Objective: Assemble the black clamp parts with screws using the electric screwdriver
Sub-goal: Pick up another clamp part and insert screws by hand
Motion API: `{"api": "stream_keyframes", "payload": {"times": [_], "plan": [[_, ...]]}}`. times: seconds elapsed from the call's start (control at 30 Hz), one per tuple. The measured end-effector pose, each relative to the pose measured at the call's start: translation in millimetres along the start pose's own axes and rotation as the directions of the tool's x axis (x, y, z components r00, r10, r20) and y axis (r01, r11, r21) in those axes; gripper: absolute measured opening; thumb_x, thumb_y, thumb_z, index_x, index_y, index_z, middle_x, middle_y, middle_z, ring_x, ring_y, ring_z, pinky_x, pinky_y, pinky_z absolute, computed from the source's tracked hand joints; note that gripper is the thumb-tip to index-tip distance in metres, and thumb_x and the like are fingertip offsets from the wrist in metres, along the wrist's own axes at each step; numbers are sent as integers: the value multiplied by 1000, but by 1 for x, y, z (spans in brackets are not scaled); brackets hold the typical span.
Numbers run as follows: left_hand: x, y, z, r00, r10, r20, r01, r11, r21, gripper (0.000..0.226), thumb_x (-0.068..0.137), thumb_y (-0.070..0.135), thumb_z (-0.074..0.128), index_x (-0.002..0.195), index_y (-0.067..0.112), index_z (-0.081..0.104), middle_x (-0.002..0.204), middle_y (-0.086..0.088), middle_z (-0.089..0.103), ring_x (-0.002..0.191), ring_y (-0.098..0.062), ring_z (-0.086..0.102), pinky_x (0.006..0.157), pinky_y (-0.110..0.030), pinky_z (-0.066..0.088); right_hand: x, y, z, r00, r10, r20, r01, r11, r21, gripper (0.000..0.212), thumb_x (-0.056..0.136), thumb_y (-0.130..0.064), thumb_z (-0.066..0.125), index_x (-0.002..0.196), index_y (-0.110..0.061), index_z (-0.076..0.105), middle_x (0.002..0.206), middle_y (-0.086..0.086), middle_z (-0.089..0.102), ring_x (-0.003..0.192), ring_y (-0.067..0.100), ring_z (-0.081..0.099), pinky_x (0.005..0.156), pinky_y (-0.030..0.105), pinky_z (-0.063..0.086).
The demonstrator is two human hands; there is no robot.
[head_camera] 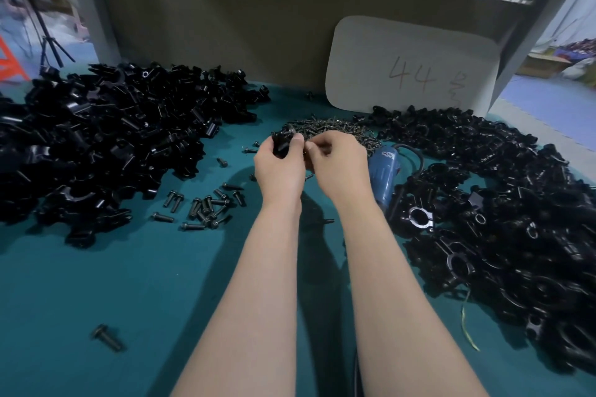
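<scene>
Left hand (277,167) grips clamp part (281,142) — right hand (338,164) beside.

Both hands (309,161) on black clamp part (283,142)

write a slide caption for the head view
Left hand grips a black clamp part, right hand beside it; electric screwdriver lies nearby.

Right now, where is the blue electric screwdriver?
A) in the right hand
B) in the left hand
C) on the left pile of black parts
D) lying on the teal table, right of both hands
D: the blue electric screwdriver lies on the teal table beside the right hand, held by neither hand; the left hand grips a black clamp part.
</scene>
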State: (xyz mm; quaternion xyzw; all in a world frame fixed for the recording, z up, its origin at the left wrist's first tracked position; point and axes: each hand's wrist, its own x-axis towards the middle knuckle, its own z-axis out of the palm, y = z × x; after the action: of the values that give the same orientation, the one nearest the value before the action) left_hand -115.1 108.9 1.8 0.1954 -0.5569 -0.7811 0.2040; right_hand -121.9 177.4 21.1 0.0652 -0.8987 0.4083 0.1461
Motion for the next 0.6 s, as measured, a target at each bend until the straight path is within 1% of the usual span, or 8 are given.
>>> {"api": "stream_keyframes", "payload": {"times": [0.03, 0.1, 0.2, 0.27, 0.33, 0.4, 0.5, 0.6], "plan": [[0, 0, 1, 1000, 22, -10, -22, 1000, 15, 15, 94, 20, 60, 100, 7, 65, 93, -3, 67, 85, -19, 61, 88, -36, 52, 1, -1, -1, 1000, -9, 28, 9, 1000, -17, 17, 94, -17, 54, 102, -13, 69, 93, 1, 67, 81, 12, 55, 67, 13, 35], [0, -2, 2, 998, 60, -16, -59, 996, 63, 17, 94, 22, 60, 101, 7, 64, 92, -1, 67, 87, -19, 61, 87, -35, 51, 2, -1, -1, 999, -1, 46, 3, 999, -53, 17, 94, -15, 53, 102, -13, 68, 95, 4, 67, 81, 14, 56, 69, 20, 39], [-1, -3, 5, 996, 82, -24, -79, 991, 105, 20, 93, 25, 61, 103, 7, 65, 93, -1, 67, 87, -19, 61, 83, -32, 49, 1, 1, 2, 1000, 19, 22, -17, 995, -97, 21, 96, -25, 50, 95, -11, 66, 89, 9, 67, 82, 25, 59, 66, 28, 41], [-1, -3, 7, 996, 86, -35, -81, 988, 131, 22, 92, 25, 61, 107, 9, 65, 101, -2, 68, 94, -19, 62, 84, -31, 49, 0, 4, 3, 999, 27, 20, -25, 991, -130, 28, 98, -31, 45, 82, -13, 60, 76, 7, 61, 75, 28, 55, 62, 30, 37], [-2, -3, 7, 996, 86, -34, -80, 987, 140, 22, 91, 23, 61, 109, 10, 64, 105, -3, 68, 97, -19, 62, 86, -32, 49, -2, 6, 4, 999, 29, 33, -24, 990, -141, 38, 99, -32, 41, 66, -16, 46, 63, 2, 51, 65, 26, 48, 59, 31, 32], [-2, -3, 7, 995, 90, -35, -84, 987, 139, 18, 92, 23, 61, 106, 11, 64, 102, 0, 67, 96, -17, 61, 86, -30, 49, -3, 5, 1, 998, 19, 56, -11, 992, -129, 42, 101, -31, 39, 62, -17, 43, 62, 3, 52, 66, 26, 50, 59, 31, 33], [-1, -5, 6, 995, 89, -35, -84, 988, 129, 12, 93, 22, 61, 101, 15, 62, 95, 6, 64, 94, -14, 60, 84, -27, 47, -1, 2, -7, 994, 18, 105, -7, 994, -110, 34, 101, -27, 41, 80, -9, 60, 83, 12, 67, 80, 27, 60, 68, 30, 43], [-1, -5, 6, 996, 83, -34, -77, 985, 152, 16, 93, 23, 61, 105, 13, 64, 102, 1, 66, 101, -18, 61, 91, -32, 49, 1, -1, -12, 988, 34, 148, -18, 994, -111, 21, 96, -16, 48, 106, -11, 66, 98, 9, 68, 83, 22, 58, 69, 25, 41]]}}
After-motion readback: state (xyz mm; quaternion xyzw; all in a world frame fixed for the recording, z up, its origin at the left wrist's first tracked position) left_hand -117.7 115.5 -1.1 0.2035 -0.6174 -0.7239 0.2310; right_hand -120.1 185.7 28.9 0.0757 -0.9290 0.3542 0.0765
